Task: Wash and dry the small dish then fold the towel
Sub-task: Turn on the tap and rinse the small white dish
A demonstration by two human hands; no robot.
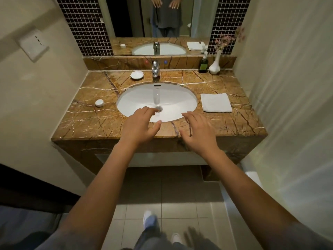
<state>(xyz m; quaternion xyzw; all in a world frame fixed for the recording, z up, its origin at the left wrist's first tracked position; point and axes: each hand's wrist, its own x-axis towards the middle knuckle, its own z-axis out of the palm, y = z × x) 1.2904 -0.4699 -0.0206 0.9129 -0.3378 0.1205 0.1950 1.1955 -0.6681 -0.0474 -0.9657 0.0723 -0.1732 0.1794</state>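
Both hands (pixel 139 124) (pixel 197 131) outstretched, empty, above sink (pixel 180 98)

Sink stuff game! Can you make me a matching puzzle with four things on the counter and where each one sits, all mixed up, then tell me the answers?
Things:
1. small dish
2. towel
3. vase
4. soap bottle

Places:
A. folded flat, right of the sink
B. far right corner, holding pink flowers
C. left of the tap
D. just left of the vase, at the back

Pairs: 1-C, 2-A, 3-B, 4-D
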